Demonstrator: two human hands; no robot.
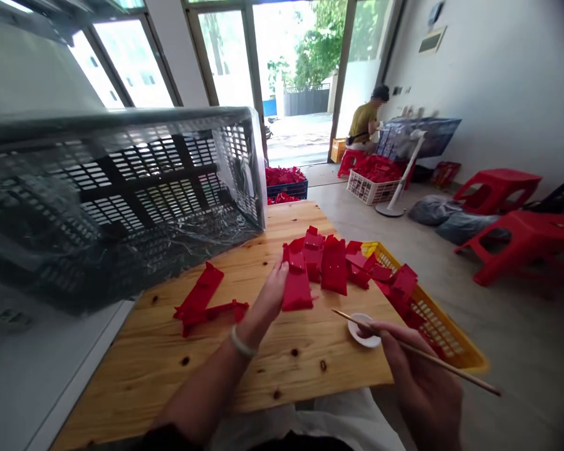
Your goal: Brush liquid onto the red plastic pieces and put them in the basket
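Note:
My left hand (276, 288) grips a red plastic part (297, 291) by its left side, with the part's broad flat face towards me. Pinched between the fingers of my right hand (423, 382) is a thin brush (470, 378), its tip pointing left above the table. Below the brush stands a small white dish (367, 342) with something dark in it. Several more red parts (333, 266) are heaped just beyond the held one. Left of my left hand lie another red part (202, 291) and a long narrow red part (219, 311).
A large black crate (141, 181) wrapped in clear plastic stands on the wooden table (235, 382) at left. A yellow basket (451, 338) of red parts sits by the table's right edge. Farther off are a white crate (371, 190), red stools (502, 181) and a seated person (364, 122).

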